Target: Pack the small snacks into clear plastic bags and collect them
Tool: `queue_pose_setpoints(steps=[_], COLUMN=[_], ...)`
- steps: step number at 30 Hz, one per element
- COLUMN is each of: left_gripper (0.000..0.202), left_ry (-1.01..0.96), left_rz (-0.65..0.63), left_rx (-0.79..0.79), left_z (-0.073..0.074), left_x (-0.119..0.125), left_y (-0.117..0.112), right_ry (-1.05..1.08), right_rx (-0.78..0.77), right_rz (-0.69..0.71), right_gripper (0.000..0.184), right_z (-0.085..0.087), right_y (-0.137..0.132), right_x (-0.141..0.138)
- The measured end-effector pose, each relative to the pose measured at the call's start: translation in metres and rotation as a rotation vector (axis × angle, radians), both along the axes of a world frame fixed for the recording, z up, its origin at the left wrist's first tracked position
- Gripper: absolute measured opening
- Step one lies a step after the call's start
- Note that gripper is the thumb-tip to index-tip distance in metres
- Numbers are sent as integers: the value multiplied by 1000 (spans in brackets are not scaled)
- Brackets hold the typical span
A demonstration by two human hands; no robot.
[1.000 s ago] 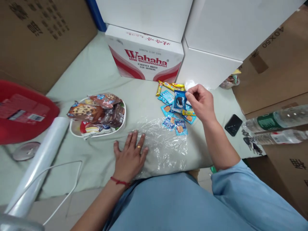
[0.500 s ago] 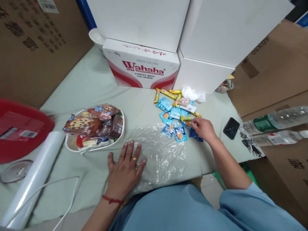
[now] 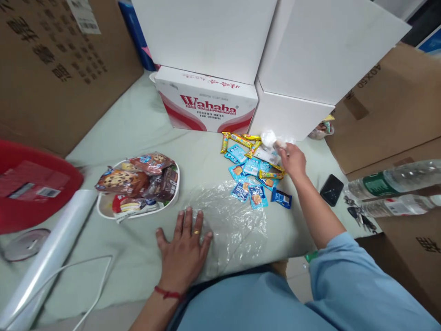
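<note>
My left hand [image 3: 182, 248] lies flat with fingers spread on the cloth-covered table, over the left edge of a clear plastic bag [image 3: 234, 230]. My right hand [image 3: 292, 160] is pinched on a small beige snack packet [image 3: 279, 144], mostly covered by the fingers, beside a crumpled clear plastic wrap [image 3: 268, 137]. Below it lies a loose group of blue snack packets [image 3: 251, 166] and yellow-wrapped bars [image 3: 240, 140]. A dark blue packet [image 3: 281, 197] sits at the group's right. To the left, a white basket [image 3: 178, 188] holds several bagged snacks [image 3: 124, 181].
A Wahaha carton [image 3: 210, 103] and white boxes [image 3: 296, 55] stand behind. At right are a black phone [image 3: 331, 190], keys [image 3: 360, 218] and two water bottles [image 3: 396, 179]. A plastic film roll [image 3: 51, 257], white cable [image 3: 105, 276] and red object [image 3: 34, 188] are at left.
My right hand has moved from the yellow bar near the dark blue packet up to the back of the group, and now holds the beige packet. My left hand stays flat.
</note>
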State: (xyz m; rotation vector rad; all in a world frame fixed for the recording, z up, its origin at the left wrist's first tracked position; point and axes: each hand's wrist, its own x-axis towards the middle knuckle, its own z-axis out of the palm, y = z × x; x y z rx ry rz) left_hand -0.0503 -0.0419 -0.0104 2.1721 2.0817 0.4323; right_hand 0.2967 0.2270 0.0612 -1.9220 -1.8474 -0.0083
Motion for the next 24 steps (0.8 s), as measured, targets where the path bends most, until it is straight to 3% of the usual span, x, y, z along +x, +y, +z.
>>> queue_pose_setpoints(steps=[2,6,10,14,16,19,21,24], left_gripper=[62,62,66,62,61,65,67,65], left_ry=[-27,-120,-212,-161,-85,-8,5,-4], left_rz=[21,28,7,-85,-124,-104,-74,-46], left_rx=[-17,-28,-12,-21,-18,7,8,-17], left_z=[1,0,-4,-2,-1,0,-1,0], left_x=[9,13,1,-8,-5,7,16,25], left_y=[2,9,12,12,11,7,5,3], right_ry=[289,831,915,1007,1057,1139,1166,1148], right_rx=[9,-229,-399,-338,-266,-223,-320,-603], right_rz=[-115,-225,-163,-166,-177,-115,5,276], right_gripper=[31,17,14,12,19,52,72,76], right_z=[1,0,1,1,2,9,15,17], right_y=[-12,-33,-50,-56,-61,-80,-98,-128], right_x=[26,65,78,80,76,54,28,-20])
